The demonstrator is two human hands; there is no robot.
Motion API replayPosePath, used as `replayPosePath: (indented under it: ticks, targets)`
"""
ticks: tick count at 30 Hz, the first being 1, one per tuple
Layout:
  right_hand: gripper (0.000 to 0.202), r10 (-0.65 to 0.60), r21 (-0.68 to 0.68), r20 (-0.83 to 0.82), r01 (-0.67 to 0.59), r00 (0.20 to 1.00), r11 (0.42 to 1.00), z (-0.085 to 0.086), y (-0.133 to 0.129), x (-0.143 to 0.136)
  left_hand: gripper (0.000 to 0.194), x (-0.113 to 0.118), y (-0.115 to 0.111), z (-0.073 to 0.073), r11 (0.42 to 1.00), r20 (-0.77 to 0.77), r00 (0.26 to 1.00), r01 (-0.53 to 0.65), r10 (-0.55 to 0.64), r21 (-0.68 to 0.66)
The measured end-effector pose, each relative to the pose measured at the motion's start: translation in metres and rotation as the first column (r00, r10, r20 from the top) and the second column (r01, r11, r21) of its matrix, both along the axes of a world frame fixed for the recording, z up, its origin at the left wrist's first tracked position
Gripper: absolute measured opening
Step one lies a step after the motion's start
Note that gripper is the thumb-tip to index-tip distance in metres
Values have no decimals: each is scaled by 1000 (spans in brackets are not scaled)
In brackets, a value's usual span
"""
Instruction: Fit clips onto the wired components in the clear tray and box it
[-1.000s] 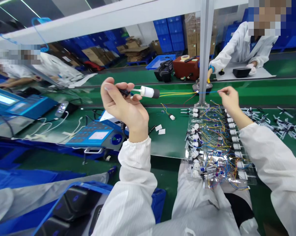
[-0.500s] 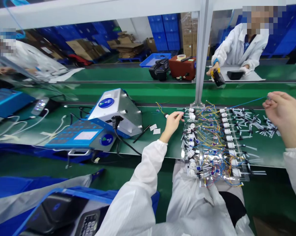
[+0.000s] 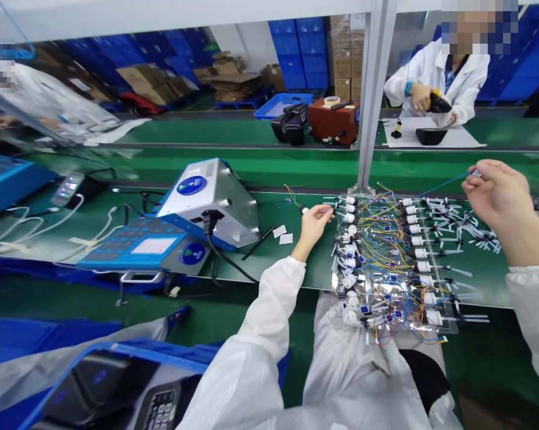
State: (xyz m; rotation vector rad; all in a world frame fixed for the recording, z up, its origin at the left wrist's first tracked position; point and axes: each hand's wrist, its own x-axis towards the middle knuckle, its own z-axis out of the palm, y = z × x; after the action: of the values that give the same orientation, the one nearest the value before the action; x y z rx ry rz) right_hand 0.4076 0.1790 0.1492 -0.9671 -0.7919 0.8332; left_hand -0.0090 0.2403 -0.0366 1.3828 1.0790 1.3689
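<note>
My right hand (image 3: 498, 194) is raised at the right, fingers pinched on the end of a thin blue wire (image 3: 446, 183) that slants down left to the assemblies. My left hand (image 3: 315, 226) is closed at the left edge of the clear plastic tray (image 3: 334, 280); what its fingertips hold, if anything, is too small to make out. Several white and black cylindrical parts (image 3: 419, 253) with yellow, blue and red wires lie in two columns on the tray. A loose part with yellow wires (image 3: 293, 197) lies just beyond my left hand.
A silver and blue machine (image 3: 216, 200) stands left, with a black pen (image 3: 257, 243) and white labels (image 3: 286, 239) beside it. Black-and-white ties (image 3: 471, 224) are scattered at the right. Across the bench a person (image 3: 458, 77) holds a yellow-black tool (image 3: 438, 103).
My right hand has moved slightly left and up with the wire end. The person opposite has raised the tool and moved it right. The view has shifted slightly.
</note>
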Motion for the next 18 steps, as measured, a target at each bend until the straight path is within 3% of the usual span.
replayPosePath:
  ticks: [5, 11, 14, 18]
  targets:
    - [20, -22, 27, 40, 21, 999, 999, 8, 18, -18, 37, 1, 5, -2, 1000, 73, 997, 6, -6, -3]
    - [10, 185, 7, 135, -187, 974, 982, 11, 18, -63, 28, 10, 14, -2, 995, 48, 997, 63, -67, 72]
    - [27, 281, 9, 199, -288, 939, 958, -8, 21, -108, 28, 23, 19, 0, 992, 166, 982, 70, -88, 108]
    - [34, 445, -162, 267, -415, 855, 895, -62, 34, -168, 36, 40, 22, -3, 996, 283, 955, 77, -85, 38]
